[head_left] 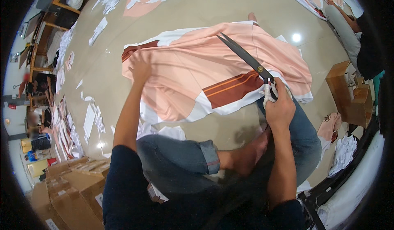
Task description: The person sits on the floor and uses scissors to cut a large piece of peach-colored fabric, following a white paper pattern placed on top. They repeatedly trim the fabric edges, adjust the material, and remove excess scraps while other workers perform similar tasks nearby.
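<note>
Pink fabric [180,72] lies beneath the spread-fingered left hand [140,67] — right hand [281,107] wrapped round dark scissors [245,56].

White scraps [88,121] lie left of the left fingers [143,59], cardboard boxes [87,188] stand farther back, and an open carton [357,107] sits right of the right fingers [280,87].
</note>
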Demonstrator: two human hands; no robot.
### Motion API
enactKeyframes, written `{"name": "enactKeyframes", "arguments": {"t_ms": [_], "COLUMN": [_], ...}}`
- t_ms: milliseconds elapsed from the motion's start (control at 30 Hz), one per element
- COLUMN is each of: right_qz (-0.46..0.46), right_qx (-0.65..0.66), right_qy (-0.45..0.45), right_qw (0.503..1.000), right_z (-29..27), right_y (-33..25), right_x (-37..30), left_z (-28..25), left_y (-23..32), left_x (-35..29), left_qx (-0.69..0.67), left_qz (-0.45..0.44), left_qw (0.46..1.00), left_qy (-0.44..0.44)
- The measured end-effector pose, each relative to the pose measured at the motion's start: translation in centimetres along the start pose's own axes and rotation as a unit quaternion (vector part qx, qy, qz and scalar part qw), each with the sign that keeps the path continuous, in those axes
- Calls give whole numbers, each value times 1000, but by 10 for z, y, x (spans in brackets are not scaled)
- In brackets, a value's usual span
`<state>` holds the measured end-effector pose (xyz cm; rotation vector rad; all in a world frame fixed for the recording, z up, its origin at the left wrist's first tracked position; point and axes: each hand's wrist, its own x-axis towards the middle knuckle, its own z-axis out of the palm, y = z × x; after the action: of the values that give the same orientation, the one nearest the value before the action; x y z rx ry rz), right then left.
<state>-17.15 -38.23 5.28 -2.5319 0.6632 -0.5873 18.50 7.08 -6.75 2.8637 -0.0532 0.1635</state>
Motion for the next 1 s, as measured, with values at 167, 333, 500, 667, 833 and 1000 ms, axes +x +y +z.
{"name": "enactKeyframes", "arguments": {"t_ms": [167,333,500,667,833,1000], "right_qz": [58,260,249,321,321,339], "right_qx": [188,389,340,306,290,300], "right_qy": [-118,-348,-501,-626,-605,-593], "right_qw": [973,812,755,641,668,665], "right_z": [-5,-20,-58,-99,-71,-21], "right_y": [-43,-53,-32,-39,-64,-88], "right_x": [-29,-65,-132,-180,-199,-211], "left_z": [-49,-105,-95,-57,-43,-48], "left_y": [14,25,98,132,126,129], "left_x": [-164,-220,-259,-289,-284,-266], "left_qx": [140,224,48,87,57,10], "left_qz": [92,187,269,306,337,317], "left_qw": [941,893,886,878,859,864], "left_qy": [-295,-342,-375,-358,-382,-390]}}
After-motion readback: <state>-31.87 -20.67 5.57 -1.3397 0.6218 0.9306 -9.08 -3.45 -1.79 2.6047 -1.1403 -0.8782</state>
